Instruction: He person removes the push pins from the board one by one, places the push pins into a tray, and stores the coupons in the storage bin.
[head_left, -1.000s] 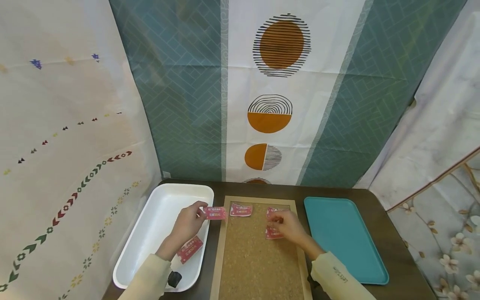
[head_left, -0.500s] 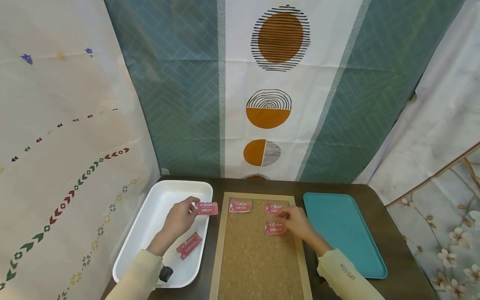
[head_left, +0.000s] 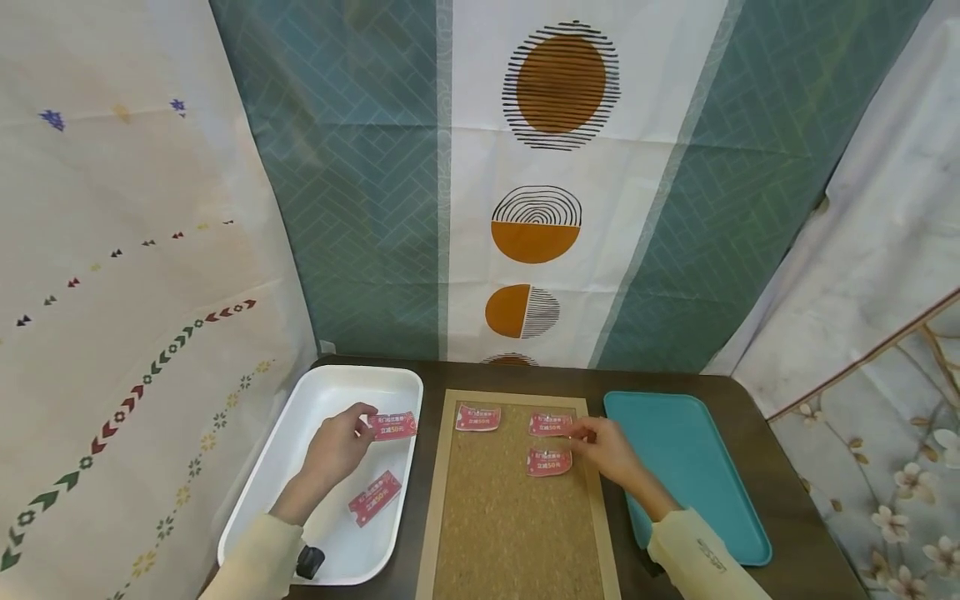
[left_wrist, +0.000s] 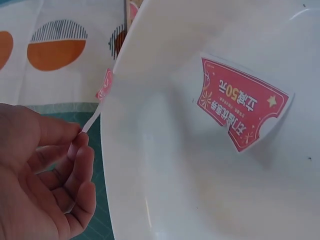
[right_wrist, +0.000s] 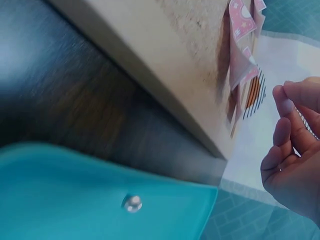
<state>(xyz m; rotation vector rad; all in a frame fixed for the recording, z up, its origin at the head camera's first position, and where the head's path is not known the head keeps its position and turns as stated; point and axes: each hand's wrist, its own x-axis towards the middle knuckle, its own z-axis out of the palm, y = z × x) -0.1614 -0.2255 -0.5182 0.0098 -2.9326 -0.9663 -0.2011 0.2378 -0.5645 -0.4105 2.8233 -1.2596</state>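
My left hand [head_left: 335, 446] pinches the left end of a red printed coupon [head_left: 395, 426] over the white tray's right side; the left wrist view shows this coupon almost edge-on. A second red coupon [left_wrist: 245, 102] lies slanted inside the tray. My right hand [head_left: 611, 454] is by the right side of the cork board [head_left: 517, 533], its fingertips at the right ends of two coupons, the upper [head_left: 548, 424] and the lower [head_left: 547, 462]. In the right wrist view its fingers are loosely curled, thumb near index, nothing visible between them. Another coupon [head_left: 477, 418] is at the board's top left.
The white tray [head_left: 315, 408] stands left of the wood-framed board, and a teal tray [head_left: 682, 467] stands right of it. A small shiny round thing [right_wrist: 132, 203] shows in the teal tray. Patterned cloth [head_left: 375, 208] hangs behind the dark table [head_left: 802, 533].
My left hand has moved left with its coupon, from the board's edge to over the white tray. My right hand has drawn back to the right, uncovering the two right coupons.
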